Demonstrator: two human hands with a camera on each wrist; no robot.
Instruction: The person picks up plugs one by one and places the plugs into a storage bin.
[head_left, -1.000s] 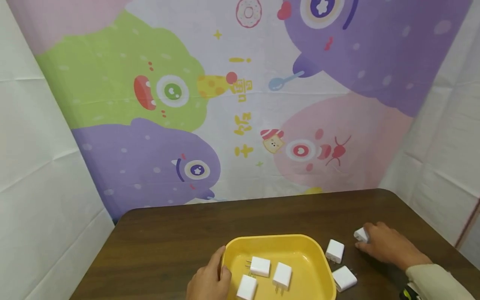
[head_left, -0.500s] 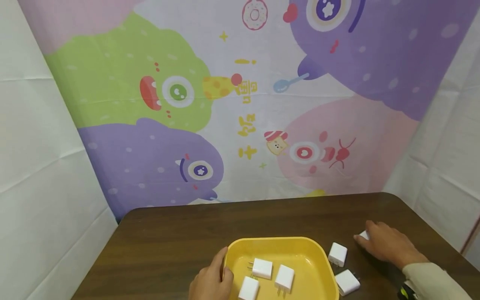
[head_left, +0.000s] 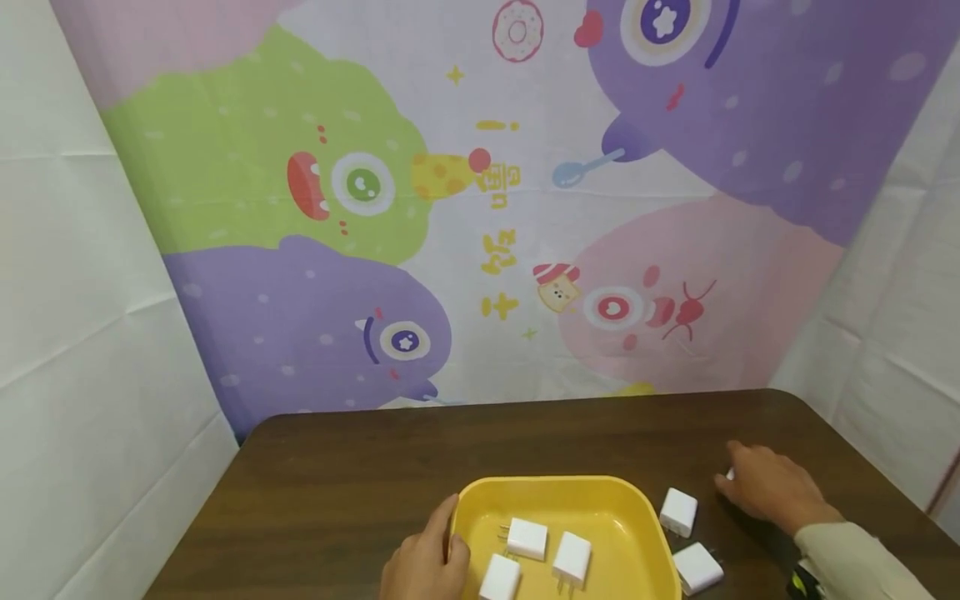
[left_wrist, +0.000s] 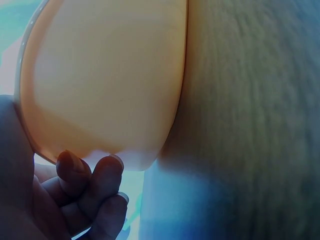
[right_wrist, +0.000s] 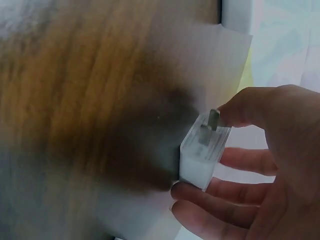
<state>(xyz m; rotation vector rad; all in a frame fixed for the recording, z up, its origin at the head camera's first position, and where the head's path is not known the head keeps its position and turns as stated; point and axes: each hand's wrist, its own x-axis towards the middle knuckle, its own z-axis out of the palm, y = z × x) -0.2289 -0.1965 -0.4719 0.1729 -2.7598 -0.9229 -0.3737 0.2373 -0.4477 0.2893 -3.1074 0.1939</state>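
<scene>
A person's right hand [head_left: 768, 496] pinches a white plug adapter [right_wrist: 202, 152] between thumb and fingers at the far right of the dark worktop [head_left: 360, 467], apparently picking it up. The left hand [head_left: 423, 562] grips the near-left rim of a yellow tray [head_left: 622, 517] holding three adapters; two more lie just right of it. Judging by this, the next move calls for lifting the adapter clear and carrying it left over the rim.
</scene>
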